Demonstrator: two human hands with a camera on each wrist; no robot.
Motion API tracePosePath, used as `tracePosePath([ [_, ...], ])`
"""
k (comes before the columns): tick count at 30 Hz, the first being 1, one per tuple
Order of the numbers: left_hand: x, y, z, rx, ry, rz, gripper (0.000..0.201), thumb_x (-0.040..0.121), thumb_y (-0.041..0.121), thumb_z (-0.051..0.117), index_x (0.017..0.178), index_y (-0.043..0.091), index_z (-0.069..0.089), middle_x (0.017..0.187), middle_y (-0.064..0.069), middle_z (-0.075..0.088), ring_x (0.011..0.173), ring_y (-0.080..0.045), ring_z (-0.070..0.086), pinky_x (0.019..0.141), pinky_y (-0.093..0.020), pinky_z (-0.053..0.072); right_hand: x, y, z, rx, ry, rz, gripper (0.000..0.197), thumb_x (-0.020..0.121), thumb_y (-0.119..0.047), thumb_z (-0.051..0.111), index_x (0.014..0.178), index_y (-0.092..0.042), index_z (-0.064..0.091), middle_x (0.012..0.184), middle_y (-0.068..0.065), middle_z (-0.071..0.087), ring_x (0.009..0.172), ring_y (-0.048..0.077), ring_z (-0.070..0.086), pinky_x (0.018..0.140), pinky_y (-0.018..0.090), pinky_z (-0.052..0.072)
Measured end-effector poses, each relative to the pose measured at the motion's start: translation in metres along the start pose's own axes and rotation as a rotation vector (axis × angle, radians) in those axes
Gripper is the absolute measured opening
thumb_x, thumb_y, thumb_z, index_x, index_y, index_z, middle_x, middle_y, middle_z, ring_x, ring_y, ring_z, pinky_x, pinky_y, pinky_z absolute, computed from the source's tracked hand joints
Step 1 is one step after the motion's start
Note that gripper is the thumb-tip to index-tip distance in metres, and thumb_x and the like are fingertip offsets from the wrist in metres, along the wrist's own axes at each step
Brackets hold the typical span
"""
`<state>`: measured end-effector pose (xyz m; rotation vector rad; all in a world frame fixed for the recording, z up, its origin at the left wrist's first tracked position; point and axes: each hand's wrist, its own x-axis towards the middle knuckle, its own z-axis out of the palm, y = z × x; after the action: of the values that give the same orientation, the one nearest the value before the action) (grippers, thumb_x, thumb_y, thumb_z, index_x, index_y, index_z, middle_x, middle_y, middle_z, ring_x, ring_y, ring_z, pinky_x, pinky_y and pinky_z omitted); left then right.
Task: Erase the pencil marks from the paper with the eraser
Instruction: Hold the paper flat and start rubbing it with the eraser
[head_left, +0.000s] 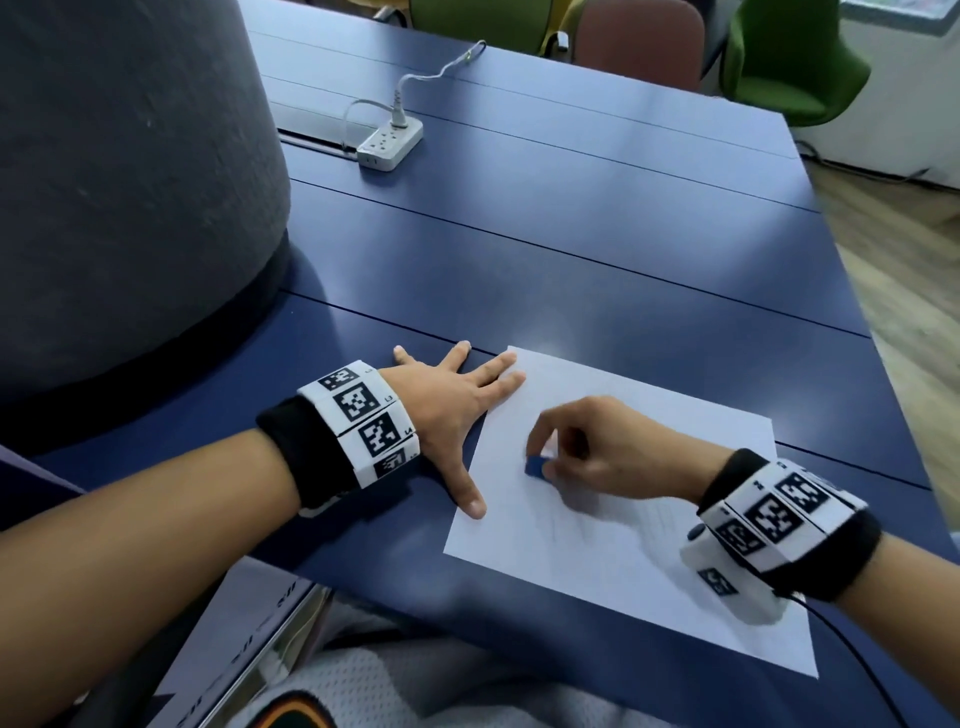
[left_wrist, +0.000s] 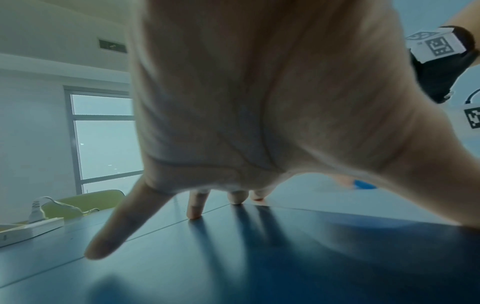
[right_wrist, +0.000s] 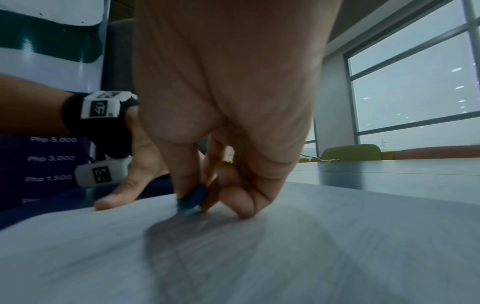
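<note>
Your right hand pinched the small blue eraser mid-sheet on the white paper; your left hand, fingers spread flat, pinned its left edge; short, light strokes there would likely have avoided creasing

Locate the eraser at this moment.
The blue eraser is pinched in the right hand, pressed onto the paper near its left edge, beside the left hand.
</note>
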<state>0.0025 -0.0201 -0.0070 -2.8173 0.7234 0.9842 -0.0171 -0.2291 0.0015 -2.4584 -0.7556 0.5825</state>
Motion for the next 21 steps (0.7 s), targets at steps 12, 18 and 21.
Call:
tracePosePath([
  [12,0.003,0.001,-0.001,-0.023,-0.030,-0.011,0.150,0.046,0.078,0.077,0.149,0.037,-0.024,0.149,0.027,-0.037,0.144,-0.028,-0.027,0.096,-0.083,0.009,0.011,-0.001,0.006,0.016,0.081,0.039,0.011,0.085,-0.013,0.064,0.093,-0.019,0.066,0.058,-0.011,0.053,0.053,0.000,0.051,0.054,0.012,0.034],
  [18,0.004,-0.001,-0.001,-0.004,-0.027,-0.001,0.151,0.046,0.079,0.077,0.150,0.035,-0.024,0.150,0.025,-0.036,0.145,-0.030,-0.025,0.096,-0.083,0.006,0.010,-0.012,0.004,0.023,-0.166,0.013,0.009,0.083,-0.016,0.068,0.090,-0.021,0.070,0.056,-0.009,0.054,0.049,0.002,0.049,0.053,0.013,0.038],
  [21,0.005,-0.003,0.000,-0.016,-0.010,0.011,0.154,0.044,0.081,0.075,0.149,0.032,-0.025,0.152,0.025,-0.034,0.146,-0.030,-0.023,0.097,-0.082,0.003,0.036,0.004,-0.013,-0.031,0.038,0.088,0.010,0.083,-0.016,0.068,0.092,-0.020,0.070,0.060,-0.011,0.056,0.050,0.000,0.051,0.051,0.009,0.036],
])
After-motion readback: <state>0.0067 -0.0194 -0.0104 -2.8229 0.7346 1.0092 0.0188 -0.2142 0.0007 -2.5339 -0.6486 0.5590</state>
